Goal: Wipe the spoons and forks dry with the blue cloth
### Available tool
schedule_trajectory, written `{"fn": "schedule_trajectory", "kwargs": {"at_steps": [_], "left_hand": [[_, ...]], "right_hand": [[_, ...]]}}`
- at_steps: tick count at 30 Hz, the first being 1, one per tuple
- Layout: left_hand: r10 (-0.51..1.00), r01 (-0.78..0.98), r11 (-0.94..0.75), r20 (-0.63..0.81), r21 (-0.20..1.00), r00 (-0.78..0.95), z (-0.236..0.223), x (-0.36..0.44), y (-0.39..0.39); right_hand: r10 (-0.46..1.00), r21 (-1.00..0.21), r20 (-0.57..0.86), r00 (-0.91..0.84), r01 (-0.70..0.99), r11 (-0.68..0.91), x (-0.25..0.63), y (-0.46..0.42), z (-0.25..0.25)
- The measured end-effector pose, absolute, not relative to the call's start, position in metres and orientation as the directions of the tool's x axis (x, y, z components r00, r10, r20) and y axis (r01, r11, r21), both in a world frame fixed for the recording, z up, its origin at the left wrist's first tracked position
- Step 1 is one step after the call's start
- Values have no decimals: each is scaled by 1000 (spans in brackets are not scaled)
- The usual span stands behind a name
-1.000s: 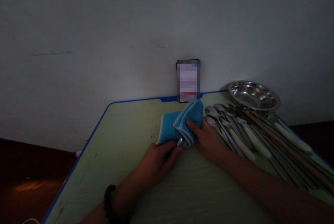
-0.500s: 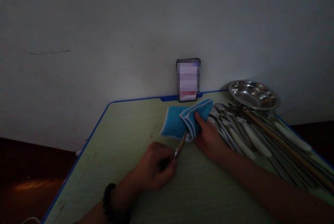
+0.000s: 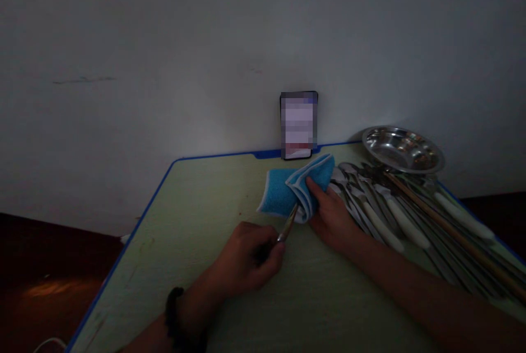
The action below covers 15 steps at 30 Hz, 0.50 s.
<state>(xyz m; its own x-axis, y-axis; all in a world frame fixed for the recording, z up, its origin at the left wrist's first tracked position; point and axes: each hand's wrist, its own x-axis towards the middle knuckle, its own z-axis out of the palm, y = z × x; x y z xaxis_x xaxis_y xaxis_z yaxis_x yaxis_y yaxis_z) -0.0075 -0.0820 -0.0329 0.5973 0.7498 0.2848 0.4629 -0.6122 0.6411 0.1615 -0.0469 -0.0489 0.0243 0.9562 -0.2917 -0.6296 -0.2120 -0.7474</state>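
Note:
My left hand (image 3: 255,257) is closed round the end of a piece of metal cutlery (image 3: 288,224). Its handle slants up and to the right, and the far end disappears into a folded blue cloth (image 3: 279,191), so I cannot tell which kind of cutlery it is. The cloth has pale edging and is wrapped round that end. My right hand (image 3: 331,213) grips the cloth from the right, thumb lying on top of the folds. Just beyond the right hand lies a pile of spoons and other cutlery (image 3: 384,210), some with white handles.
A shiny metal bowl (image 3: 402,150) stands at the back right, beyond the cutlery. Wooden chopsticks (image 3: 447,227) lie across the pile. A phone (image 3: 299,125) leans on the wall behind the blue-edged table (image 3: 197,194).
My left hand has moved down towards me, and more of the cutlery's handle shows outside the cloth. My right hand and the cloth have shifted slightly up and right.

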Motion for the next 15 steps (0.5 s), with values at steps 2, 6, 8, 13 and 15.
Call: {"fn": "schedule_trajectory", "kwargs": {"at_steps": [2, 6, 8, 13, 15], "left_hand": [[755, 466, -608, 286, 643, 590, -33, -6, -81], [752, 419, -629, 375, 655, 542, -34, -9, -79], [766, 354, -624, 455, 697, 454, -34, -13, -78], [894, 366, -447, 424, 816, 147, -34, -17, -74], [913, 422, -400, 395, 814, 105, -33, -16, -72]], "right_hand": [[956, -748, -292, 22, -628, -214, 162, -47, -48], [942, -747, -336, -1, -609, -267, 164, -48, -44], [928, -740, -370, -33, -593, -316, 165, -50, -42], [898, -746, -364, -248, -499, -440, 170, -55, -42], [888, -793, -303, -345, -426, -436, 172, -57, -44]]}}
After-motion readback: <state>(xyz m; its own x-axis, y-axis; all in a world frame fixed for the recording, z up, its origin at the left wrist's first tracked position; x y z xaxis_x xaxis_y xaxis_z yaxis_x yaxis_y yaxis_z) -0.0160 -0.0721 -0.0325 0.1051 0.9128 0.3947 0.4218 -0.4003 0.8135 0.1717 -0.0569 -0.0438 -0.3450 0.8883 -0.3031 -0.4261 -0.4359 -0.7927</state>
